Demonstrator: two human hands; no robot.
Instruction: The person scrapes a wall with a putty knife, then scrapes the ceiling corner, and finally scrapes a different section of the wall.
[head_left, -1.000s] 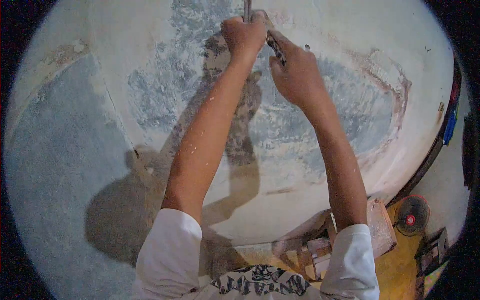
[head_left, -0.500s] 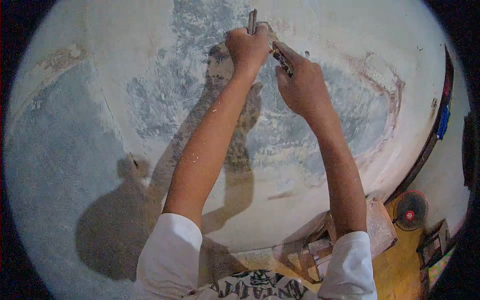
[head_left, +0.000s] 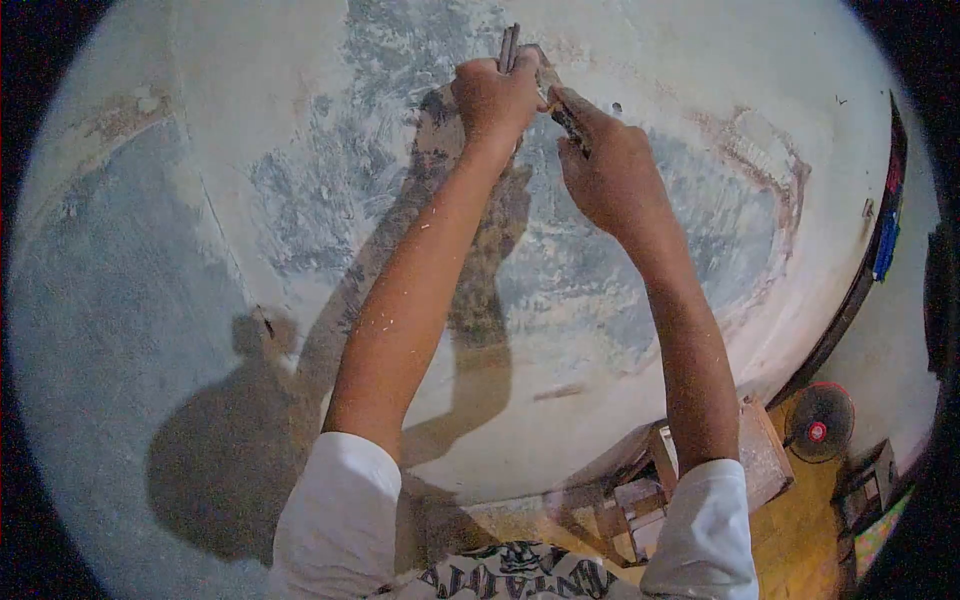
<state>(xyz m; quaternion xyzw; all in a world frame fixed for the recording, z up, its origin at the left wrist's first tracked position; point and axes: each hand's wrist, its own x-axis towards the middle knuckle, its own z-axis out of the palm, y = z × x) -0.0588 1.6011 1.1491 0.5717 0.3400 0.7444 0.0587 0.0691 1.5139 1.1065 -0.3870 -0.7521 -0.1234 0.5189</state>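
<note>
Both arms are raised against the wall, which has patches of grey bare surface and pale coating. My left hand is closed around a narrow grey-brown bar-like tool, whose end sticks up above the fist. Close beside it on the right, my right hand grips a scraper-like tool by its dark, worn handle. That tool's upper end points up and left, right at my left fingers, which hide part of it. Pale flecks lie on my left forearm.
Shadows of my head and arms fall on the wall. At the lower right, a fan stands on the yellowish floor near a wooden piece of furniture. A dark stool-like object is beside the fan. Blue cloth hangs at the right.
My right hand has shifted slightly right and down, its tool moving with it. My left hand stays nearly in place, the bar in it tilted a little more to the right.
</note>
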